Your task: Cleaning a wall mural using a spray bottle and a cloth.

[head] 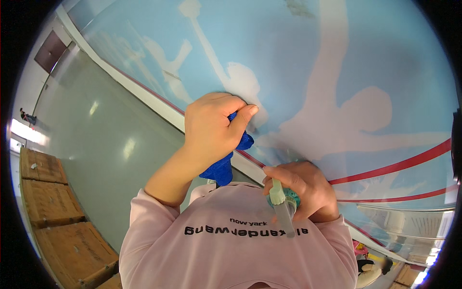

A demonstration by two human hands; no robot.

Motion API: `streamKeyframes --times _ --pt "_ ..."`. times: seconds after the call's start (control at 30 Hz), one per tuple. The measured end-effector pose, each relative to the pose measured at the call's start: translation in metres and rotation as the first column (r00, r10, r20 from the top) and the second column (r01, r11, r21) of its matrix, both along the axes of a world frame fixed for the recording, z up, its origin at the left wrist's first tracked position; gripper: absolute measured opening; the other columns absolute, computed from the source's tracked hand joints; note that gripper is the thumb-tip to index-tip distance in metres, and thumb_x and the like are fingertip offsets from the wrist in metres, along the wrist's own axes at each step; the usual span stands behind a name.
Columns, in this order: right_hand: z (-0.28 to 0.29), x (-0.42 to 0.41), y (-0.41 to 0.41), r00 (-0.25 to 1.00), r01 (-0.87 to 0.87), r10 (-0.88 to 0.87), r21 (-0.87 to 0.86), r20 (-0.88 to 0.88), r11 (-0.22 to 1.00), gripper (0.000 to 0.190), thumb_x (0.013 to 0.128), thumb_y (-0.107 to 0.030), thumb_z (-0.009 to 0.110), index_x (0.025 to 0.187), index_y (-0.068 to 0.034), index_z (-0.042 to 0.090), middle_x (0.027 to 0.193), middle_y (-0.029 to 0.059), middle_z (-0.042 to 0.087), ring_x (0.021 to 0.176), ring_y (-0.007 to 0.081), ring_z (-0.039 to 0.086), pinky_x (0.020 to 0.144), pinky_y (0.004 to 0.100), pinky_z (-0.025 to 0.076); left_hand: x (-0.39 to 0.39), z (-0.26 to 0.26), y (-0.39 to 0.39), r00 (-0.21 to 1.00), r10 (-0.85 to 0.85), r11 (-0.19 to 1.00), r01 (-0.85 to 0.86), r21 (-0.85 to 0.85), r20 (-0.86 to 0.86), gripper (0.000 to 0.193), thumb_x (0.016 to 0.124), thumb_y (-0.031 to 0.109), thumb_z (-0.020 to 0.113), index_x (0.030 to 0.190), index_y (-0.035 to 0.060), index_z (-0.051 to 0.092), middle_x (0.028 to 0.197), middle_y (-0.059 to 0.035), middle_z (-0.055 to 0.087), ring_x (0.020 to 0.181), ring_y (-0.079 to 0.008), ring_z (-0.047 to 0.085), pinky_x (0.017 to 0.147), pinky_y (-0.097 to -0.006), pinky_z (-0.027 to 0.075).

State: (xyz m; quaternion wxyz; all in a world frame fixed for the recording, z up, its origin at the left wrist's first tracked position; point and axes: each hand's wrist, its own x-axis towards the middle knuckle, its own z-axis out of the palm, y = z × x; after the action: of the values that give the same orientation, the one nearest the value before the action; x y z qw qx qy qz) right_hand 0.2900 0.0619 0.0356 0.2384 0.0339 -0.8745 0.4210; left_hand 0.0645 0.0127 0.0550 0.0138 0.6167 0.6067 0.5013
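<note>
My left hand (213,124) is closed around a blue microfibre cloth (220,169), whose folds hang below the fist and show between the fingers. It is over the lower edge of a glossy light-blue panel (288,65) printed with pale human figures and red stripes. Nearer my chest, my right hand (303,184) is wrapped around a spray bottle (283,206) with a pale green trigger head and a greenish body. The fingers hide part of the bottle. Whether the left hand touches the panel cannot be told.
A glossy grey-green floor (119,126) extends to the left. Several wooden crates (72,249) line the lower left. A distant person (28,117) is near the far-left wall, below a dark door (50,51). Another person (373,271) is at the lower right.
</note>
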Motion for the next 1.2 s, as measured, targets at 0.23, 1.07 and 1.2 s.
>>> streamKeyframes --times 0.23,1.07,1.2 --pt "-0.006 0.006 -0.001 0.998 0.052 -0.051 0.013 -0.021 0.999 0.096 0.046 -0.022 0.078 0.135 -0.001 0.048 0.080 0.0090 0.064 0.071 0.0293 0.064 0.063 0.0372 0.050 -0.010 -0.006 -0.008 0.999 0.039 0.993 -0.038 -0.113 0.015 0.021 0.083 0.018 0.070 0.072 0.0007 0.067 0.061 -0.0091 0.060 0.057 -0.0214 0.056 0.055 -0.0321 0.042" --pt "-0.006 0.002 0.001 0.999 -0.014 0.015 0.006 -0.039 1.000 0.095 0.048 -0.019 0.078 0.136 -0.001 0.047 0.085 0.0119 0.065 0.074 0.0318 0.064 0.062 0.0388 0.049 -0.035 -0.034 -0.011 0.970 0.132 0.961 -0.075 -0.265 0.205 0.027 0.086 0.022 0.069 0.074 -0.0017 0.068 0.062 -0.0067 0.061 0.057 -0.0112 0.054 0.054 -0.0266 0.042" --pt "-0.003 0.005 0.000 1.000 -0.015 0.015 0.004 0.014 1.000 0.095 0.048 -0.017 0.079 0.136 -0.002 0.047 0.084 0.0113 0.065 0.075 0.0311 0.064 0.062 0.0389 0.049 -0.036 -0.039 -0.010 0.969 0.129 0.965 -0.073 -0.254 0.212 0.027 0.086 0.022 0.070 0.074 -0.0016 0.068 0.062 -0.0069 0.060 0.057 -0.0121 0.054 0.055 -0.0270 0.042"
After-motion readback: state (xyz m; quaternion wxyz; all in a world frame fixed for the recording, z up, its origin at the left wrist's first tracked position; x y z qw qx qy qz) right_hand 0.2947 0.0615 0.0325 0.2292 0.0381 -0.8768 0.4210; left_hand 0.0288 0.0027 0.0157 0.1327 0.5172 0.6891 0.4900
